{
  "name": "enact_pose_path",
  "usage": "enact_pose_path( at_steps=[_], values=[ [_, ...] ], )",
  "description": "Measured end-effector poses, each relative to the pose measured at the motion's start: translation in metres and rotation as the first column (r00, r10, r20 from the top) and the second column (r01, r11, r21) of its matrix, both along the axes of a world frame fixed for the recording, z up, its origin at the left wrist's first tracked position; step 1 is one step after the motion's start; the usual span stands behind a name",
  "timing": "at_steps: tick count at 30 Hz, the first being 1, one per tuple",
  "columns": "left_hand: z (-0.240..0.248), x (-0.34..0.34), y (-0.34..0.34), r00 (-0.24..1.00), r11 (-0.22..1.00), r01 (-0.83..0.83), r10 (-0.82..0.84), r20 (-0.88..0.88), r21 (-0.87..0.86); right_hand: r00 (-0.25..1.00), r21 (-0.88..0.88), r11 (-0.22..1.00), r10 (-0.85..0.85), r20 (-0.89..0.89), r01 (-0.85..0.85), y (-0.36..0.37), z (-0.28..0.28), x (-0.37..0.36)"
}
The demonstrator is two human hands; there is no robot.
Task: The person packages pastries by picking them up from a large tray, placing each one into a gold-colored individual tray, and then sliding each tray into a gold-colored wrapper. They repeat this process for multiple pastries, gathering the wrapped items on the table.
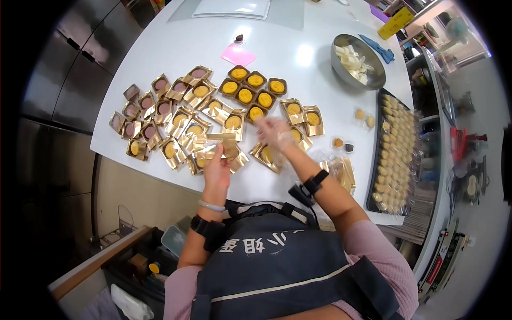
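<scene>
Seven dark trays (pixel 250 89) of yellow pastries, one metal bowl (pixel 357 62)

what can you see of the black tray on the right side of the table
The black tray is long, flat and rectangular, plastic or metal by its look. It lies on the white table near its right edge, below the metal bowl. Rows of small pale yellow pastries fill it. Neither hand touches it.
</scene>
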State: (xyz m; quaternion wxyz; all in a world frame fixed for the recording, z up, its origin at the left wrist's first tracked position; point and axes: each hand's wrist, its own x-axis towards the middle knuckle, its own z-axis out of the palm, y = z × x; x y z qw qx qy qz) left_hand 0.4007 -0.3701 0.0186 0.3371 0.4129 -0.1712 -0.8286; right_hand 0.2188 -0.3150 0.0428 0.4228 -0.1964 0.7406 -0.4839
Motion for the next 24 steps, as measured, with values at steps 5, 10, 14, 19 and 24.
enact_pose_path(
  at_steps=[5, 10, 14, 19, 24],
  values=[
    [0.012, 0.016, -0.016, 0.992, 1.000, 0.023, -0.021, 0.128, -0.012, 0.946, 0.327, 0.938, 0.201, -0.253, -0.112, -0.028, -0.007, -0.050],
    [0.018, 0.013, -0.022, 0.997, 1.000, -0.017, 0.015, 0.072, 0.019, 0.969, 0.392, 0.911, 0.197, -0.147, -0.126, -0.037, -0.035, -0.064],
    [0.015, 0.010, -0.030, 0.999, 1.000, -0.017, 0.017, 0.037, 0.007, 0.794, 0.300, 0.937, 0.317, -0.518, -0.178, -0.026, -0.049, -0.064],
    [0.024, 0.011, -0.035, 0.996, 0.998, -0.053, 0.050, 0.073, 0.028, 0.984, 0.148, 0.985, 0.109, -0.138, -0.088, -0.006, 0.018, -0.019],
    [0.034, -0.007, -0.026, 0.999, 0.996, -0.021, 0.018, 0.034, 0.083, 0.994, -0.088, 0.995, -0.038, 0.107, 0.047, 0.022, 0.054, 0.013]
  ],
)
